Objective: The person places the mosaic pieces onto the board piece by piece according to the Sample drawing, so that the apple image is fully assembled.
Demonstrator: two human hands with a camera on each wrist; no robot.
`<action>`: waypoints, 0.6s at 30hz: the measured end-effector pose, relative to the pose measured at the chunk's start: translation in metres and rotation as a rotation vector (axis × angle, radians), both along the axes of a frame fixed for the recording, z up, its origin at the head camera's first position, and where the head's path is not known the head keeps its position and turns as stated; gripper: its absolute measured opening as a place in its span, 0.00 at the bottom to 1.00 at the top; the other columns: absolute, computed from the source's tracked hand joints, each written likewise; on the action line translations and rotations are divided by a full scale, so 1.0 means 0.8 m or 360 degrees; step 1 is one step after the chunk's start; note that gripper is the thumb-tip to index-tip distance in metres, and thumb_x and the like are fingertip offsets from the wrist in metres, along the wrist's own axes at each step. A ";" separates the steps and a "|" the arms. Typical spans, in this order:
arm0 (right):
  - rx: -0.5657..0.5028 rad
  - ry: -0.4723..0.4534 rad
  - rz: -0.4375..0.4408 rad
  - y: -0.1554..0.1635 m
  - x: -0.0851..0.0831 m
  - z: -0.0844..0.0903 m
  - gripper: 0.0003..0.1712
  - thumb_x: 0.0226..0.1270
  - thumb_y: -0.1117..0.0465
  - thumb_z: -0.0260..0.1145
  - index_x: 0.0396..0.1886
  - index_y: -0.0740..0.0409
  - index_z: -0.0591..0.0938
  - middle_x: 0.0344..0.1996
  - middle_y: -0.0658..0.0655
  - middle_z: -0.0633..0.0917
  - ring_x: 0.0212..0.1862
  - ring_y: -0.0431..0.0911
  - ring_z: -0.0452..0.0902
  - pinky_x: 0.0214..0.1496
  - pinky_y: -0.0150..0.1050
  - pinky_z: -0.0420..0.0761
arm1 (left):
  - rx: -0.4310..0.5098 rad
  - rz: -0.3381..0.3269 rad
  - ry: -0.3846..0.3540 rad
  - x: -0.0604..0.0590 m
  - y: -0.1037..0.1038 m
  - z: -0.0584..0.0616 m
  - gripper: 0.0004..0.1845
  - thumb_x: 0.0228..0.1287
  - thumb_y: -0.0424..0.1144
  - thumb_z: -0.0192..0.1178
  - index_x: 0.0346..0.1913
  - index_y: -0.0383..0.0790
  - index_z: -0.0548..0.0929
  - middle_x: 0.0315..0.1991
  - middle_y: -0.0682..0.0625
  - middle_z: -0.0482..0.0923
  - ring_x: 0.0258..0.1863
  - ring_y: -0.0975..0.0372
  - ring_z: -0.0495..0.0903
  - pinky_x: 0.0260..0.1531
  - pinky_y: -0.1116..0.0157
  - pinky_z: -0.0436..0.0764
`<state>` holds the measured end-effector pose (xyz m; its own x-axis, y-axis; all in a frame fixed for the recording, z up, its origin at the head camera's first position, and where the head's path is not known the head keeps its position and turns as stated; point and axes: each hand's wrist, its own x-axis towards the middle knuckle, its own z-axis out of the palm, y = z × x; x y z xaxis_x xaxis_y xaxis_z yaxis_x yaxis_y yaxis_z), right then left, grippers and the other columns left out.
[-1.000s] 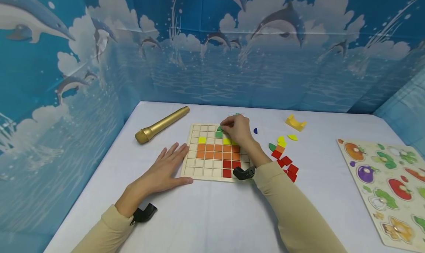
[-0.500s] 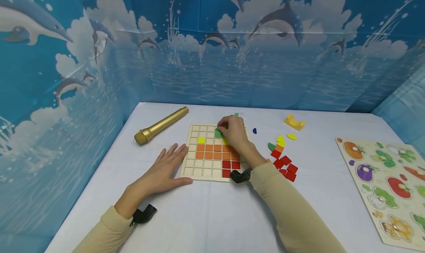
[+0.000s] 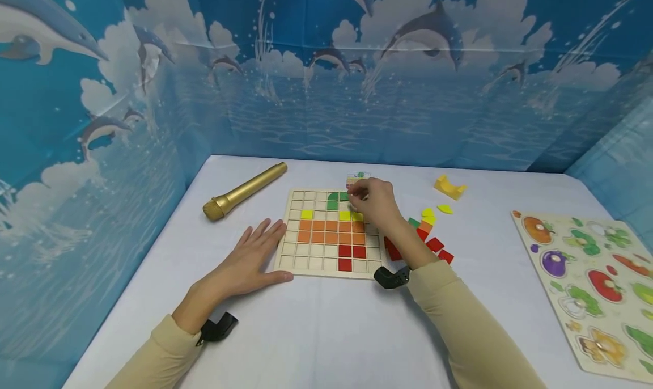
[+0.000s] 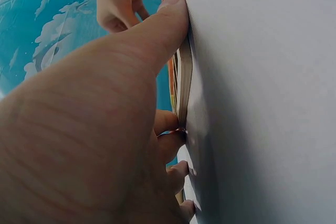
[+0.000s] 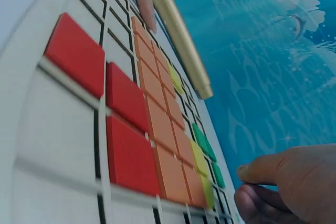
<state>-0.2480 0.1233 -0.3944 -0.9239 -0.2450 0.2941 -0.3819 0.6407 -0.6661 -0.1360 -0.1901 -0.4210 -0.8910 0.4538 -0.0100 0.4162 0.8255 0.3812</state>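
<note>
A square wooden grid board (image 3: 306, 262) lies on the white table, with red tiles (image 3: 344, 251), orange tiles (image 3: 331, 232), yellow tiles (image 3: 307, 214) and green tiles (image 3: 333, 205) in its cells. One green tile (image 5: 203, 142) at the far row has a rounded corner. My left hand (image 3: 250, 264) lies spread at the board's left edge; in the left wrist view its thumb (image 4: 170, 17) touches the board's side. Over the board's far right part hovers my right hand (image 3: 377, 204), fingers loosely bent. No tile shows between its thumb and fingers in the right wrist view.
A gold microphone (image 3: 245, 190) lies at the left. Loose red pieces (image 3: 435, 244), yellow pieces (image 3: 445, 209) and a yellow curved block (image 3: 450, 187) lie right of the board. Behind the board is a small pattern card (image 3: 353, 179). A vegetable puzzle board (image 3: 566, 264) sits far right.
My right hand has drawn back to the right from the round-cornered green tile, leaving it in its cell. A green tile beside it has come into view. The left hand stays put.
</note>
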 end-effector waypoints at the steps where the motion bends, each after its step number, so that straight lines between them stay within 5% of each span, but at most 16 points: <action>1: 0.0020 -0.0021 -0.0013 0.006 0.002 0.001 0.08 0.72 0.67 0.70 0.46 0.67 0.89 0.40 0.64 0.90 0.43 0.56 0.88 0.49 0.51 0.87 | -0.0007 0.0005 -0.0004 0.000 0.000 0.000 0.58 0.65 0.67 0.67 0.86 0.40 0.52 0.87 0.47 0.48 0.87 0.47 0.40 0.83 0.40 0.41; 18: 0.0294 -0.0292 -0.0164 0.112 0.037 0.020 0.16 0.69 0.62 0.74 0.54 0.62 0.89 0.47 0.63 0.90 0.48 0.55 0.86 0.47 0.47 0.89 | 0.0002 -0.0005 -0.0014 -0.002 0.001 -0.001 0.58 0.65 0.69 0.66 0.86 0.41 0.52 0.87 0.47 0.48 0.87 0.47 0.40 0.83 0.40 0.41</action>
<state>-0.2185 0.2127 -0.3781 -0.9804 -0.1807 0.0784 -0.1920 0.7869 -0.5865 -0.1379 -0.1893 -0.4219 -0.8895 0.4566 -0.0172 0.4153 0.8237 0.3859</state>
